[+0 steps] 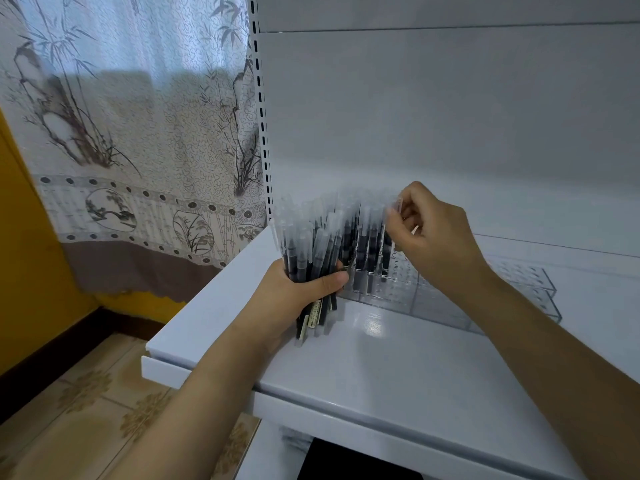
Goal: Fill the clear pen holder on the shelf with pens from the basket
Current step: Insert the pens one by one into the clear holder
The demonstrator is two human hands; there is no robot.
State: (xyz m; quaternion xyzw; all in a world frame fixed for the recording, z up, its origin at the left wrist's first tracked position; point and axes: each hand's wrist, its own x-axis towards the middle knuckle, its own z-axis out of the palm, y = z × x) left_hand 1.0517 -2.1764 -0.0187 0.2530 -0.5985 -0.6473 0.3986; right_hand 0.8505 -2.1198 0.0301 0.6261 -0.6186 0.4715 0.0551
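My left hand (304,289) grips a thick bundle of clear pens with black ink (311,244), held upright over the left part of the white shelf (398,368). Just right of the bundle stands the clear pen holder (450,299), a stepped acrylic rack with rows of holes. Several pens (367,251) stand in its left end. My right hand (429,226) is above those pens and pinches the top of one pen (398,207) between thumb and fingers. The rack's right part holds no pens. The basket is not in view.
The shelf's white back panel (450,116) rises right behind the rack, with a slotted upright (263,133) at its left edge. A patterned curtain (131,133) hangs to the left, over a yellow wall and tiled floor (86,403). A dark opening (346,462) shows under the shelf.
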